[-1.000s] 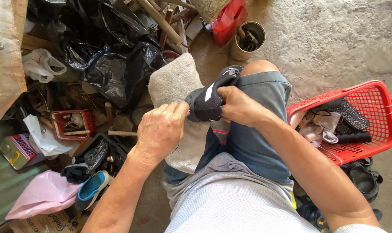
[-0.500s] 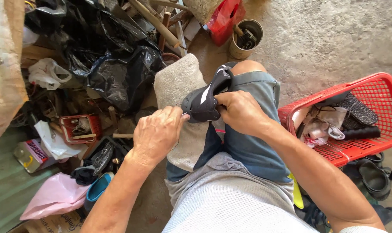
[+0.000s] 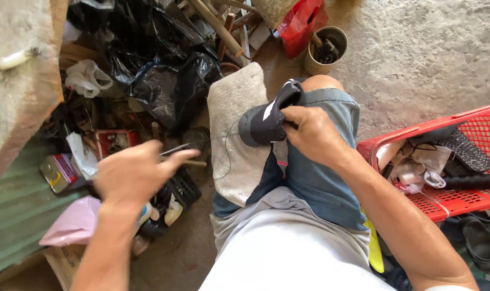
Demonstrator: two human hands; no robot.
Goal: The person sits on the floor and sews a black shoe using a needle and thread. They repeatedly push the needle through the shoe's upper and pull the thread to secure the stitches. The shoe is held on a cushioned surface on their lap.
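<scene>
We pin the dark shoe (image 3: pixel 264 121) on the padded cloth (image 3: pixel 235 134) over our knees, right hand (image 3: pixel 309 132) clenched round its upper; a firm hold matters, we judge, so the thread (image 3: pixel 226 141) draws taut. Left hand (image 3: pixel 134 175) is flung out sideways, blurred; fingers loosely spread; whether they pinch a needle, we cannot tell.

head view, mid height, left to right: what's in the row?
small tin → left hand → pale cloth pad → black shoe → right hand → red basket
</scene>
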